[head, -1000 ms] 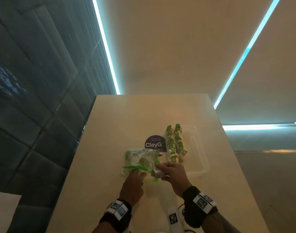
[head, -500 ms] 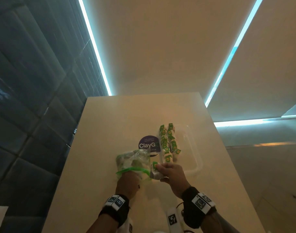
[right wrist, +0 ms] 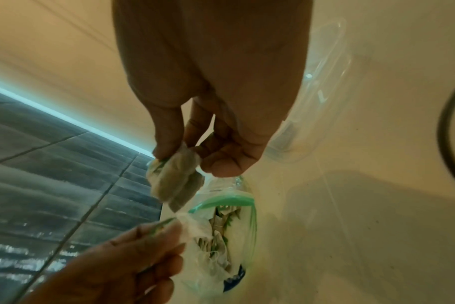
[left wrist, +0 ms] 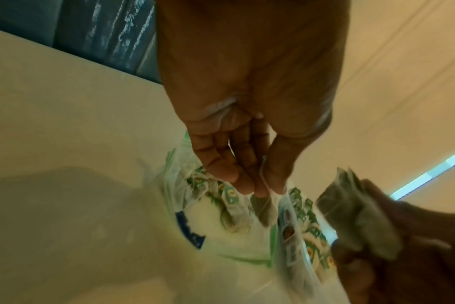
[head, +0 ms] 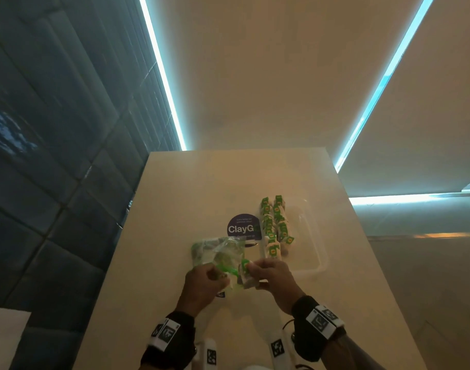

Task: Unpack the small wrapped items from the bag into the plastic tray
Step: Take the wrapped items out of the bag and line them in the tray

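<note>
Both hands pinching: left hand [head: 205, 285] bag [head: 217, 252], right hand [head: 275, 279] wrapped item [right wrist: 175, 179]

Layout: bag left, tray right, hands at near edge

Table [head: 175, 209] carries the bag [head: 215, 252] left of the plastic tray [head: 315, 236], wrapped items [head: 275, 228] in rows along the tray's left side; round sticker [head: 243, 228] behind the bag, beside the tray; left hand [head: 204, 287] at the bag's near end, right hand [head: 277, 279] just beside it with one wrapped item [head: 246, 275]
</note>
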Tool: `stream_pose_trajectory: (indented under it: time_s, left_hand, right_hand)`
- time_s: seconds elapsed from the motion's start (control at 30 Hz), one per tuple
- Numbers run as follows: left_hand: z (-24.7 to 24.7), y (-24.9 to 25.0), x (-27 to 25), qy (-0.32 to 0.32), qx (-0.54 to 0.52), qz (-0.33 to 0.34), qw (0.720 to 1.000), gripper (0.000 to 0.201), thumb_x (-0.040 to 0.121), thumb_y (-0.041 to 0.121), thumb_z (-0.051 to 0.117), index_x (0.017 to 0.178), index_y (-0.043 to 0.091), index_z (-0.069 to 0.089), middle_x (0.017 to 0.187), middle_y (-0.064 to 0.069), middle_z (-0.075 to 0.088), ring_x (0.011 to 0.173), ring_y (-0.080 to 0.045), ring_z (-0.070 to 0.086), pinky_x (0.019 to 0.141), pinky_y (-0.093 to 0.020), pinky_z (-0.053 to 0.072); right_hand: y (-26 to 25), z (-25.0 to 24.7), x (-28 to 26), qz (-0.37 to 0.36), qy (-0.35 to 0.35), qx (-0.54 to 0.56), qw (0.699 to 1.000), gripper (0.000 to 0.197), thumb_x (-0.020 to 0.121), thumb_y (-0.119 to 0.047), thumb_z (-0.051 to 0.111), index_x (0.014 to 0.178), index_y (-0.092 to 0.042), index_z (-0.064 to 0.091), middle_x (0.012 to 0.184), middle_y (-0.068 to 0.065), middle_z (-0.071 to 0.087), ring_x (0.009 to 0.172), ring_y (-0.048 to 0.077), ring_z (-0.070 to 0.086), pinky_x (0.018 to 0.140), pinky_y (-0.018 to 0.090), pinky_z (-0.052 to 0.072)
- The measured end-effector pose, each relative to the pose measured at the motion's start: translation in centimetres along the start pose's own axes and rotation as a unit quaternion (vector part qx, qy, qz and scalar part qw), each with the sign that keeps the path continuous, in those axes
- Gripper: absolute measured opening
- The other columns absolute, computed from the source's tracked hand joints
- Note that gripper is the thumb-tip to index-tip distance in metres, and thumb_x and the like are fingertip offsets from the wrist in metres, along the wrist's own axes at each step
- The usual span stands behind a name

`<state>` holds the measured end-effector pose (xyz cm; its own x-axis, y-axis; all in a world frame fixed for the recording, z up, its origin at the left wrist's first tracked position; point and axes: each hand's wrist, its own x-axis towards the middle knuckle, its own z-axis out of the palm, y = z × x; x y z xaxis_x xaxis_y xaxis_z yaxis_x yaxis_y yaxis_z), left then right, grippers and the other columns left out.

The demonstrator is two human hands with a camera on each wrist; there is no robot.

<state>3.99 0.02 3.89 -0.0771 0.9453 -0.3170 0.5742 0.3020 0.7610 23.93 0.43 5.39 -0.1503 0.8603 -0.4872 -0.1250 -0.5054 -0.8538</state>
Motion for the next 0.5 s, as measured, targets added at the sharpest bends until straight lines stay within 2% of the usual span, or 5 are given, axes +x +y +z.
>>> stream_pose_trajectory:
  time_s: [0.1, 0.17, 0.23, 0.37, 0.5]
  left_hand:
    - [-1.0, 1.2, -0.7, -0.04, -0.07, 0.01, 0.997, 0.027, 0.069, 0.015, 0.085, 0.059, 0.029, 0.063, 0.054, 0.014, 0.063, 0.052, 0.007, 0.056, 0.057, -0.014, 0.047]
    - [-1.6, 1.8, -1.0, -0.072, -0.118, 0.002, 0.99, 0.024, 0.07, 0.014, 0.084, 0.062, 0.029, 0.067, 0.059, 0.013, 0.066, 0.057, 0.001, 0.06, 0.06, -0.025, 0.054]
    - [-2.0, 2.2, -1.3, -0.086, -0.163, -0.008, 0.983, 0.018, 0.073, 0.012, 0.083, 0.072, 0.023, 0.069, 0.067, 0.007, 0.07, 0.063, -0.008, 0.065, 0.064, -0.033, 0.058]
    - [-2.2, 2.7, -1.6, -0.049, -0.234, -0.018, 0.971, 0.025, 0.076, 0.006, 0.08, 0.097, 0.01, 0.067, 0.086, -0.01, 0.075, 0.078, -0.025, 0.073, 0.072, -0.044, 0.061]
    - [-1.9, 2.6, -1.4, 0.011, -0.267, -0.04, 0.963, 0.023, 0.079, 0.009, 0.078, 0.098, 0.009, 0.067, 0.09, -0.014, 0.074, 0.084, -0.029, 0.073, 0.075, -0.045, 0.061]
  right_hand:
    - [-0.5, 0.6, -0.2, -0.032, -0.048, -0.027, 0.998, 0.038, 0.083, -0.016, 0.072, 0.096, 0.019, 0.063, 0.103, 0.024, 0.07, 0.086, 0.032, 0.067, 0.082, 0.04, 0.054]
    - [-0.7, 0.9, -0.2, -0.045, -0.068, -0.032, 0.996, 0.032, 0.084, -0.01, 0.071, 0.092, 0.02, 0.064, 0.109, 0.015, 0.071, 0.095, 0.028, 0.068, 0.085, 0.035, 0.056]
    - [-0.8, 1.3, -0.4, -0.05, -0.077, -0.044, 0.995, 0.026, 0.084, -0.01, 0.071, 0.09, 0.015, 0.067, 0.099, 0.013, 0.073, 0.09, 0.027, 0.068, 0.083, 0.032, 0.056]
    - [-1.1, 1.8, -0.7, -0.059, -0.069, -0.061, 0.994, 0.02, 0.084, -0.014, 0.072, 0.088, 0.006, 0.069, 0.079, 0.009, 0.071, 0.076, 0.02, 0.066, 0.074, 0.027, 0.055]
    - [-1.6, 2.3, -1.0, -0.068, -0.054, -0.032, 0.996, 0.024, 0.085, -0.013, 0.07, 0.09, 0.009, 0.067, 0.079, 0.011, 0.07, 0.074, 0.02, 0.065, 0.071, 0.027, 0.055]
